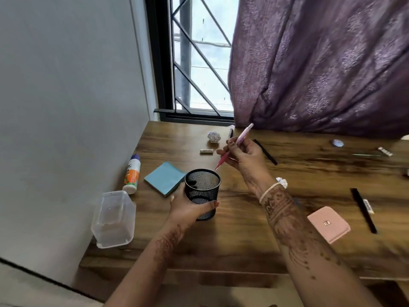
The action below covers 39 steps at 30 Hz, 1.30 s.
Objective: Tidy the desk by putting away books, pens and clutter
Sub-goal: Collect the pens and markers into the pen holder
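Note:
A black mesh pen cup (202, 191) stands on the wooden desk (243, 235), and my left hand (188, 208) grips its lower wall from the near side. My right hand (243, 155) pinches a pink pen (234, 146), tilted with its tip pointing down toward the cup's rim, a little above and behind it. The cup looks empty inside.
Loose on the desk: blue sticky notes (164, 178), a glue bottle (132, 173), a clear plastic box (114, 219), a crumpled paper ball (214, 136), a small eraser (206, 151), black pens (265, 151) (364, 210), a pink case (328, 224). A purple curtain (321, 63) hangs behind.

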Motion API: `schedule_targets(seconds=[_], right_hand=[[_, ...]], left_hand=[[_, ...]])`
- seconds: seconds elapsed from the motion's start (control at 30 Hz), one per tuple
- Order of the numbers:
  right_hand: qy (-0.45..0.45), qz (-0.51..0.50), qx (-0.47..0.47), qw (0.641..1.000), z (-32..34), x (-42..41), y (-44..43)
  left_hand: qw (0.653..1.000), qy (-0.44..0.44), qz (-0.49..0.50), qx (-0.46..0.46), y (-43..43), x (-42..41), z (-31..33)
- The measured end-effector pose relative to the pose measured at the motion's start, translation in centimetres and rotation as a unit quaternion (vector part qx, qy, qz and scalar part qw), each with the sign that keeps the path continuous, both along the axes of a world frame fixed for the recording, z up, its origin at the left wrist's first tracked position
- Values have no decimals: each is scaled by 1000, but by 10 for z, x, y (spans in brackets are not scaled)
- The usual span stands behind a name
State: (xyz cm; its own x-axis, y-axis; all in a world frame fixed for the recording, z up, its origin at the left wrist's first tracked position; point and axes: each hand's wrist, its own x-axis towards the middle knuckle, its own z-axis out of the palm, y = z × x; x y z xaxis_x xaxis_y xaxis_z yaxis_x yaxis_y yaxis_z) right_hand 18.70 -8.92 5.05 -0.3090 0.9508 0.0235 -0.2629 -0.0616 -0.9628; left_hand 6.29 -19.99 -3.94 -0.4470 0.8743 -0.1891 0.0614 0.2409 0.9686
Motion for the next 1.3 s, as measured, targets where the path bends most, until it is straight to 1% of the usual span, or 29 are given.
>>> schedule_targets(seconds=[0.13,0.23,0.33,0.47,0.53,0.6,0.67,0.7,0.73,0.77,0.8,0.87,0.9,0.97,1.03,1.07,1.1,1.2,1.23,1.27,1.3], right_hand=[[-34,29,18,999,-2,5,11],[-97,44,49,993,-9,7,25],[-158,67,53,984,-17,10,44],[-189,111,49,974,-30,14,71],[-181,130,35,974,-34,15,85],[-162,111,4,980,-36,14,103],[-162,63,-19,985,-45,14,128],[-180,31,-10,983,-52,14,140],[-221,1,23,975,-61,14,152],[-289,-16,74,954,-70,15,164],[-360,-14,133,923,-78,16,174],[-490,18,247,836,-89,16,187],[-538,41,287,792,-91,17,191],[-588,85,354,723,-95,15,201],[-615,116,423,655,-100,12,208],[-630,119,454,619,-102,10,211],[-637,121,477,593,-104,8,214],[-633,132,536,543,-102,8,216],[-617,133,561,536,-102,8,217],[-598,130,576,542,-101,9,217],[-580,113,583,557,-101,9,218]], left_hand=[[1000,10,-7,2,17,12,2],[1000,10,-9,10,39,17,2],[1000,15,-3,13,60,18,8],[1000,-6,1,17,85,15,5],[1000,-9,11,26,95,15,3],[999,-23,20,35,104,16,1],[998,-38,27,34,113,16,-2],[998,-44,31,35,116,16,-5],[998,-48,35,38,119,16,-6],[997,-56,41,40,121,17,-7],[996,-64,46,42,124,18,-8],[995,-70,54,47,127,20,-9],[994,-73,57,50,127,22,-9],[993,-80,61,57,128,24,-9],[992,-88,61,62,129,26,-8],[992,-92,61,65,129,26,-7],[992,-92,64,66,129,26,-7],[992,-92,65,61,129,26,-7],[992,-90,64,60,130,27,-7],[993,-85,64,59,129,27,-6],[993,-81,63,58,129,27,-5]])
